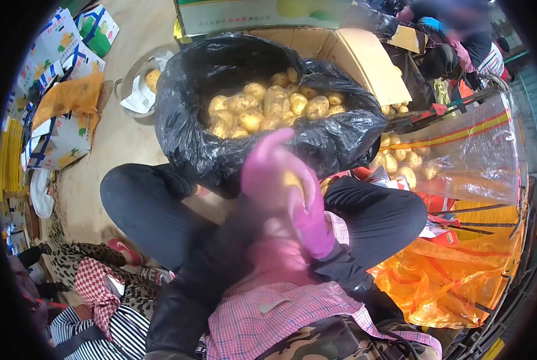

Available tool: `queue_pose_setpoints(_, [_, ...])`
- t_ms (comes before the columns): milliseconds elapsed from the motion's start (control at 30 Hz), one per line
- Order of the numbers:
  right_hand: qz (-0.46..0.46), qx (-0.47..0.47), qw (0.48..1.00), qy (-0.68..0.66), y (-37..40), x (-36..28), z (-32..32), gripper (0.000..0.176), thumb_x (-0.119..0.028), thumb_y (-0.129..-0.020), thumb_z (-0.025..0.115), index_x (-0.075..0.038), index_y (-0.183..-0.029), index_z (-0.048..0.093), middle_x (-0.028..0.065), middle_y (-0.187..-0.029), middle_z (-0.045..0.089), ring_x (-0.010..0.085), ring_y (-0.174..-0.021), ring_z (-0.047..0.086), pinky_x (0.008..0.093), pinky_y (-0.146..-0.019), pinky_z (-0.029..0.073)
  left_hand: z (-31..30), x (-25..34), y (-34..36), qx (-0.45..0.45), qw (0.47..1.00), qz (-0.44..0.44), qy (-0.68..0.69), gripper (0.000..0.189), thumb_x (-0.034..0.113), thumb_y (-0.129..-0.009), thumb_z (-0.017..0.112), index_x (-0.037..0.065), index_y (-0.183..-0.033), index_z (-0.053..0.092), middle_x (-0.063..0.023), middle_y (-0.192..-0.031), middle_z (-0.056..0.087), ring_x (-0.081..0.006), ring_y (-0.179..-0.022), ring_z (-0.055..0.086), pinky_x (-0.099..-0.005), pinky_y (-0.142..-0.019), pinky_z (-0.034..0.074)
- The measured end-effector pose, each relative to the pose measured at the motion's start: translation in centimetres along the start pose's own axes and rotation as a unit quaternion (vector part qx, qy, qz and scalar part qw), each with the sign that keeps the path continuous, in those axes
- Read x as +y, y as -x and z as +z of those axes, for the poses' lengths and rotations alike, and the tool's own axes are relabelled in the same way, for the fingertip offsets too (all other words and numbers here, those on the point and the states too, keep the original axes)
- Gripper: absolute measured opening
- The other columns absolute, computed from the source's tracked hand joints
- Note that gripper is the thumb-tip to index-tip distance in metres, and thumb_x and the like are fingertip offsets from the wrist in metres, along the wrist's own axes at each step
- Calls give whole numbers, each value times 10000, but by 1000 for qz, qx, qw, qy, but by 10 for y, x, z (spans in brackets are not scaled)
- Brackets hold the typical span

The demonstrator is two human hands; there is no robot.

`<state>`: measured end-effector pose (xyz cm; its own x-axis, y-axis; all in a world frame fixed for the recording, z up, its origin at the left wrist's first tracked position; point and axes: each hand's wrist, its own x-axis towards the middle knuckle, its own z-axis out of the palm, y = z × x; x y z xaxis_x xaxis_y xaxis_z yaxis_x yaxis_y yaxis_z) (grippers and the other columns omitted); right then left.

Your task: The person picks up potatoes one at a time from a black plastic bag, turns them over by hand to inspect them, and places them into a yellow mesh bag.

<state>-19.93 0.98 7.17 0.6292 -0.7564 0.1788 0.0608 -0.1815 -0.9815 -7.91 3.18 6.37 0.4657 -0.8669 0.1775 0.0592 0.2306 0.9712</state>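
Note:
Both of my hands wear pink-purple gloves and meet above my lap, in front of a carton lined with a black plastic bag [202, 150]. A yellow potato [292, 180], partly hidden, shows between them. My right hand [309, 207] curls around it from the right. Smeared by motion, my left hand [262, 165] crosses over at the bag's near edge, one finger pointing up and right; its grip cannot be made out. Many potatoes [250, 111] fill the bag just beyond my hands.
More potatoes [406, 162] lie in a clear plastic bag [472, 156] at right, above an orange mesh bag [448, 276]. A basin [123, 90] holds paper and a potato. Printed cartons [64, 138] stand left. Other people sit at lower left and upper right.

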Motion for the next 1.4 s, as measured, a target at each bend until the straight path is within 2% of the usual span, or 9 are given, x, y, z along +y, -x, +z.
queue_pose_setpoints(233, [181,-65,936,-294,-9,-38,-19,413,-281,-1028,368,26,-1287,465,150,-1263,521,211,-1146,535,319,-985,423,-46,-17,-14,-90,935,96,-330,328,196,-996,405,4,-1174,603,-119,-1158,632,-233,-1012,630,-314,-907,475])
queue_pose_setpoints(300, [56,-56,956,-282,-9,-31,-15,433,-299,-1031,354,36,-1281,468,154,-1260,531,211,-1129,548,319,-960,447,-55,-10,-9,-140,928,68,-339,368,243,-1012,384,-5,-1184,596,-122,-1155,635,-234,-1002,634,-313,-901,477])
queue_pose_setpoints(667, [367,8,780,-507,-25,-26,-23,466,-331,-987,499,25,-1286,476,162,-1273,523,224,-1080,577,338,-957,459,-51,3,11,-135,984,-110,36,783,304,-757,775,-32,-1357,400,-156,-1285,511,-233,-1237,478,-359,-1026,402])
queue_pose_setpoints(733, [161,29,983,-84,-19,-3,-21,441,-318,-967,543,22,-1244,491,158,-1217,532,263,-1021,602,356,-861,522,-47,1,13,-104,980,-154,71,770,218,-749,776,-28,-1362,381,-150,-1290,505,-231,-1226,487,-353,-1022,408])
queue_pose_setpoints(933, [26,171,964,201,-33,-12,3,250,-137,-894,551,-9,-1108,566,118,-1077,586,232,-988,574,324,-895,450,-27,-8,31,-57,992,24,-109,719,68,-751,720,-16,-1366,357,-130,-1269,507,-208,-1184,517,-342,-1008,424])
queue_pose_setpoints(1133, [76,91,992,36,-43,-3,-21,302,-238,-977,491,6,-1137,566,84,-1128,586,174,-998,566,318,-881,460,-46,6,26,-102,972,-141,155,782,141,-719,754,-20,-1371,352,-136,-1282,500,-214,-1207,496,-354,-1025,408])
queue_pose_setpoints(1267, [140,2,982,-128,-30,-6,-29,416,-325,-1002,447,6,-1241,523,99,-1219,550,173,-1071,554,296,-904,460,-50,5,25,-112,977,-52,173,666,134,-772,739,-4,-1339,418,-102,-1280,506,-208,-1191,498,-355,-1015,403])
queue_pose_setpoints(1367, [104,-108,984,97,-34,-20,-49,533,-440,-1005,403,-3,-1301,479,107,-1231,538,161,-1100,551,275,-896,471,-51,17,14,-123,990,49,48,689,187,-748,765,2,-1328,443,-126,-1276,523,-243,-1192,510,-375,-1024,396])
queue_pose_setpoints(1400, [219,-121,942,-224,-25,-19,-49,616,-513,-990,393,-13,-1347,440,115,-1238,538,161,-1117,548,283,-891,474,-53,12,14,-113,987,105,-39,720,217,-730,775,3,-1331,440,-147,-1290,511,-259,-1207,501,-385,-1041,381])
